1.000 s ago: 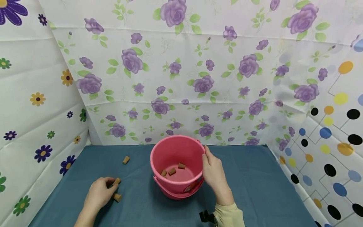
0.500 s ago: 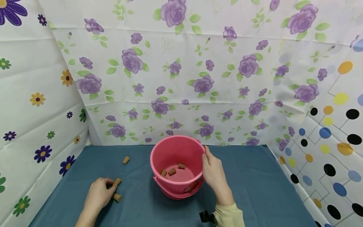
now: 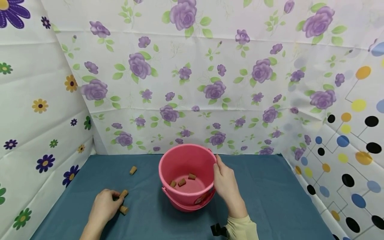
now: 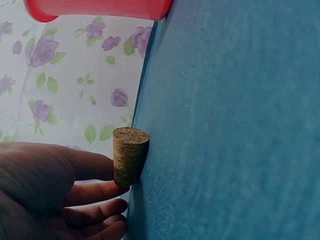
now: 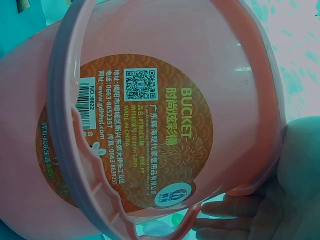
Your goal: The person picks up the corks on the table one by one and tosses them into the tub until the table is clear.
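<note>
A pink bucket (image 3: 187,201) stands upright mid-table, with several tapered cork stoppers (image 3: 182,182) on its floor. My right hand (image 3: 227,181) grips its rim on the right side; in the right wrist view some fingers (image 5: 227,222) show beside the bucket's handle (image 5: 60,65). On the left, my left hand (image 3: 103,205) pinches one end of a cork stopper (image 3: 124,193) at the table surface, between thumb and index finger. A second cork stopper (image 3: 124,209) lies just nearer me. In the left wrist view, a cork stopper (image 4: 130,157) hides my thumb tip.
Another cork stopper (image 3: 133,170) lies farther back on the left. Blue cloth (image 3: 264,193) covers the table. A flowered sheet (image 3: 192,83) hangs behind it, with patterned sheets at the left and right sides. The bucket stands to the right of the loose stoppers.
Both hands stay nearly where they were. The cork stopper at my left fingertips shifts very slightly towards me; the bucket stays in place, and the head view tilts a little.
</note>
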`<state>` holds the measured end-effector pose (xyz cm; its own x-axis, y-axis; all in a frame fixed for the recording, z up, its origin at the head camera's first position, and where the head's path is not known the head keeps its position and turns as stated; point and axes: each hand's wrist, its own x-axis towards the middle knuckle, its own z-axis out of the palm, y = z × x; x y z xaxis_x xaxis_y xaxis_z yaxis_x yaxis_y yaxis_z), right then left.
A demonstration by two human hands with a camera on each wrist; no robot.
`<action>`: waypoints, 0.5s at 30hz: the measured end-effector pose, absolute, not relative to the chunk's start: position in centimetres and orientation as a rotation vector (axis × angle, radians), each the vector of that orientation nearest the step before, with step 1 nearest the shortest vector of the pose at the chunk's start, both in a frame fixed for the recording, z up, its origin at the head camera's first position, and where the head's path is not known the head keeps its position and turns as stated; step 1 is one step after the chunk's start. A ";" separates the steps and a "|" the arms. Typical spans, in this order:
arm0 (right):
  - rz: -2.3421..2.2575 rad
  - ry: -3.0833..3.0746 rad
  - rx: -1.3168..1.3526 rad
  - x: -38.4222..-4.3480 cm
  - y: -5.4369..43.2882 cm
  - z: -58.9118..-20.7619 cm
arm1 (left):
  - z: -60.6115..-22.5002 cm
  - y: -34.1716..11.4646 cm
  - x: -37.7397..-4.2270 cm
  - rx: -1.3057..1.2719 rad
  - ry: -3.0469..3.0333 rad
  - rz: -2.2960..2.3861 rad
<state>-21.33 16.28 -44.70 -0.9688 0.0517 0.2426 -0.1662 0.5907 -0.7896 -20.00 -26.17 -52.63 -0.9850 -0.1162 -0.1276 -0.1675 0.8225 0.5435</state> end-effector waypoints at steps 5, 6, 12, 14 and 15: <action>1.313 -2.585 0.093 -21.3 16.3 -44.7 | -52.8 -26.4 -19.9 -0.221 2.904 0.898; 1.313 -2.586 0.093 -21.3 16.3 -44.7 | -52.8 -26.4 -19.9 -0.220 2.903 0.899; 1.314 -2.591 0.090 -21.3 16.3 -44.8 | -52.6 -26.3 -19.9 -0.224 2.899 0.895; 1.317 -2.592 0.088 -21.3 16.3 -44.7 | -52.5 -26.3 -19.8 -0.222 2.896 0.900; 1.318 -2.592 0.088 -21.3 16.3 -44.7 | -52.5 -26.3 -19.8 -0.225 2.892 0.908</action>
<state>-21.25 16.34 -44.74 -0.9713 0.0511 0.2321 -0.1575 0.5931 -0.7896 -19.79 -26.27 -52.51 -0.9839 -0.1097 -0.1413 -0.1708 0.8110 0.5595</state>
